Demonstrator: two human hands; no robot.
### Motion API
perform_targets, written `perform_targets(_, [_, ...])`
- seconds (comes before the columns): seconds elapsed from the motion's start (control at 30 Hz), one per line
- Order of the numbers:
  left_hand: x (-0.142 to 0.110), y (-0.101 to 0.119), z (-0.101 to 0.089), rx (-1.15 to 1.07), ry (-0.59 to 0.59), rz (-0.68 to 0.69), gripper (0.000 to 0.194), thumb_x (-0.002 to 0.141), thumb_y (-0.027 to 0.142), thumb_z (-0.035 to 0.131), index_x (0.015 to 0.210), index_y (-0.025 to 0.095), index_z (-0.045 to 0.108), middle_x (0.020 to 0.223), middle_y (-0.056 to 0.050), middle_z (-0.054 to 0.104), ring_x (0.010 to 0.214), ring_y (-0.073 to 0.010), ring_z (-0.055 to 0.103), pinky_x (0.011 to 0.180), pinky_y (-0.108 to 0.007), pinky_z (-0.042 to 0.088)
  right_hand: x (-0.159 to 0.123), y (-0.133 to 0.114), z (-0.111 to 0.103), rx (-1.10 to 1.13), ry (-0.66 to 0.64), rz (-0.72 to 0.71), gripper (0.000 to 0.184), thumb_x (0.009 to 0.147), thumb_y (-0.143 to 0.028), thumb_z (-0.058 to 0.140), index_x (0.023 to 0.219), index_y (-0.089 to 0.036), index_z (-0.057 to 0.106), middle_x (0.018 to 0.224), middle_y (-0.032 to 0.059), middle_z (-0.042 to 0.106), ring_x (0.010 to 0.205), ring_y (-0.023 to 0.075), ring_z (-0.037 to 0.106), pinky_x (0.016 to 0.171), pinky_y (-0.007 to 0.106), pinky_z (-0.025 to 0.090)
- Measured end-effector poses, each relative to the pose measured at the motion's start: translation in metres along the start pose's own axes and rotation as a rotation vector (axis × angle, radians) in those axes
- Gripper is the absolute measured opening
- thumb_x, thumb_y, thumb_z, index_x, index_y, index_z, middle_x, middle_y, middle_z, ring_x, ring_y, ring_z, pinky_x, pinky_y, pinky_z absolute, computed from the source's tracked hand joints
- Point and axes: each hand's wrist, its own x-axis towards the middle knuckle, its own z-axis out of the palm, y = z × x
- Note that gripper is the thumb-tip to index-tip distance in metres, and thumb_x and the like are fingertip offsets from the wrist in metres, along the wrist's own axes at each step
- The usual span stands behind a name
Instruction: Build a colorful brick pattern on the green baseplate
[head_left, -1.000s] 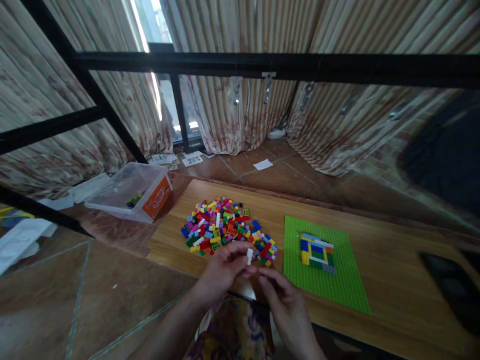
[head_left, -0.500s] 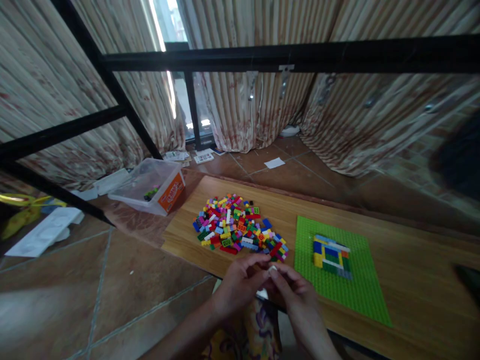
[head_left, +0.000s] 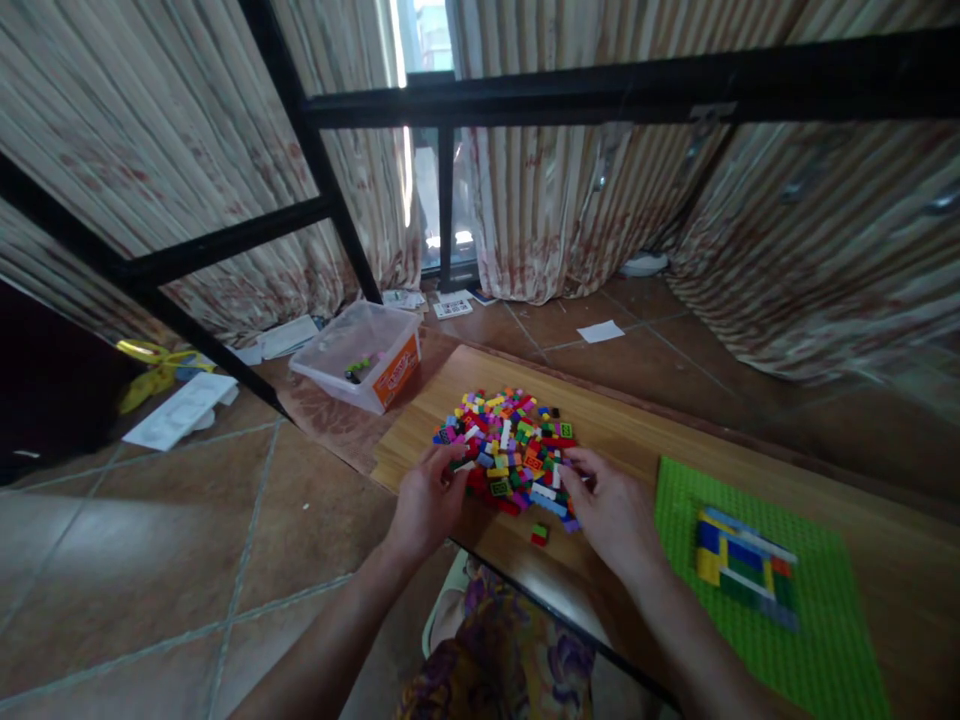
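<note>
A heap of small multicoloured toy bricks (head_left: 517,455) lies on the wooden table between my hands. My left hand (head_left: 429,505) is at the heap's left edge, thumb and index finger parted, with a white brick (head_left: 466,467) by the fingertips. On the heap's right side, my right hand (head_left: 611,510) reaches in with thumb and fingers apart, near another white brick (head_left: 556,476). I see no brick clearly gripped in either hand. A red and green brick pair (head_left: 539,534) sits in front of the heap. Right of my right hand, a green baseplate (head_left: 832,610) carries a blurred, low, rectangular brick build (head_left: 742,560).
The wooden table (head_left: 439,385) runs from left to right. Beyond its left end stands a clear plastic box (head_left: 337,385) with an orange label and a few pieces inside. Black metal bars (head_left: 525,95) cross in front of striped curtains. Papers (head_left: 600,331) lie on the tiled floor.
My hands were together at the table's front edge around a small white piece. They have separated and moved forward to either side of the heap. The view has turned left.
</note>
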Motion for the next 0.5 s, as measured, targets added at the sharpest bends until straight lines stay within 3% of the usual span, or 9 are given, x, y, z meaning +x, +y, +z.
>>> perform_targets(0.17, [-0.003, -0.017, 0.001, 0.064, 0.019, 0.007, 0.031, 0.082, 0.009, 0.056, 0.111, 0.021, 0.064, 0.099, -0.003, 0.062, 0.076, -0.0125, 0.059, 0.068, -0.024, 0.048, 0.005, -0.013, 0.013, 0.023, 0.020, -0.141, 0.028, 0.091, -0.031, 0.046, 0.107, -0.020, 0.067, 0.105, 0.0066, 0.071, 0.088, 0.0201, 0.066, 0.079, 0.032, 0.047])
perform_targets(0.4, [-0.014, -0.026, 0.005, 0.075, 0.045, 0.003, 0.036, 0.082, 0.008, 0.054, 0.114, 0.020, 0.061, 0.106, -0.006, 0.060, 0.092, -0.0167, 0.061, 0.082, -0.030, 0.052, 0.019, -0.052, 0.041, -0.141, -0.110, -0.362, 0.023, 0.090, -0.024, 0.051, 0.104, -0.020, 0.069, 0.101, 0.0076, 0.068, 0.098, 0.0222, 0.060, 0.087, 0.033, 0.044])
perform_targets(0.5, [-0.014, -0.028, 0.006, 0.078, 0.038, -0.003, 0.037, 0.081, 0.007, 0.053, 0.115, 0.019, 0.060, 0.110, -0.007, 0.060, 0.095, -0.0177, 0.061, 0.087, -0.034, 0.052, 0.023, -0.056, 0.051, -0.212, -0.153, -0.437, 0.020, 0.088, -0.022, 0.054, 0.101, -0.020, 0.070, 0.099, 0.0075, 0.067, 0.096, 0.0226, 0.058, 0.087, 0.034, 0.043])
